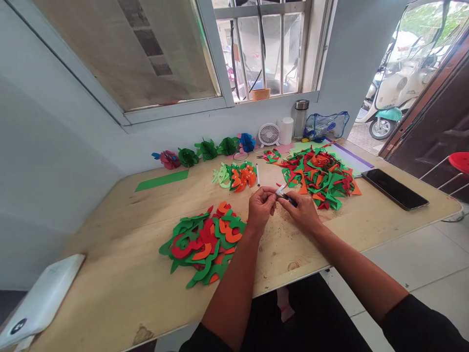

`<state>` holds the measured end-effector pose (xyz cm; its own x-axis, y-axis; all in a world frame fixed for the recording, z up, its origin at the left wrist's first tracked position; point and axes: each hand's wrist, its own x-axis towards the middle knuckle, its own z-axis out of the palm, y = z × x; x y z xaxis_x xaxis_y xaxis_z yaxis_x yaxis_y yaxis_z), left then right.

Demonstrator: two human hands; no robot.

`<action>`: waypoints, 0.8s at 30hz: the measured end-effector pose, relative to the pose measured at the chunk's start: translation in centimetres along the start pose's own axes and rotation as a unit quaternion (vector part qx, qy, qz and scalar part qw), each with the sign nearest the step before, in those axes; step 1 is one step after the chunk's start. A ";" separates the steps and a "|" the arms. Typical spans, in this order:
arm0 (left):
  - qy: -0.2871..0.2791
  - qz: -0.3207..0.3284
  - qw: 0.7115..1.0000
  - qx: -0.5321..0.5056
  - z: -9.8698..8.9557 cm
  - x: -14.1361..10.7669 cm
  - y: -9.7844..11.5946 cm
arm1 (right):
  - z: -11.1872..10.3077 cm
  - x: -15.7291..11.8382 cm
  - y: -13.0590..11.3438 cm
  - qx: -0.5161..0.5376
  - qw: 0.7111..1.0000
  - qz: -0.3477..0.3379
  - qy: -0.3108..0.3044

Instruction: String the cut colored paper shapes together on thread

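My left hand point(262, 206) is closed in a pinch near the table's middle, and whatever its fingertips hold is too small to make out. My right hand point(302, 210) is wrapped round a small metal tool with black handles point(289, 199), its silvery end meeting the left fingertips. Whether it is scissors or pliers I cannot tell. Left of my left forearm lies a pile of curved red, green and orange cut-outs point(200, 243). Beyond my right hand is a heap of pointed scraps point(322, 173) in the same colours.
A small group of orange and green cut-outs point(242, 177) lies beyond my hands beside a white pen point(257, 175). Folded paper shapes point(207, 149), a fan point(268, 134) and a bottle point(300, 120) line the wall. A phone point(394, 188) lies right; a white device point(42, 298) lies left.
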<state>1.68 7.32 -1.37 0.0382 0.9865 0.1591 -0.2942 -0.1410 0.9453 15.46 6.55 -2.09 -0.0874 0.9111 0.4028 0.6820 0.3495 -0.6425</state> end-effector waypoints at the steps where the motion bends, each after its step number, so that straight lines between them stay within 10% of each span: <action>1: -0.001 -0.002 1.000 0.001 0.0 0.0 0.0 | 0.0 0.0 0.0 0.000 1.000 0.000 -0.001; 24: 0.004 -0.009 1.000 0.004 0.2 0.0 -0.2 | -0.1 0.0 -0.1 -0.005 1.000 0.014 0.006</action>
<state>1.92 7.35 -1.50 0.0361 0.9896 0.1394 -0.2851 -0.1235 0.9505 15.45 6.50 -1.94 -0.0606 0.9178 0.3924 0.6907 0.3224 -0.6473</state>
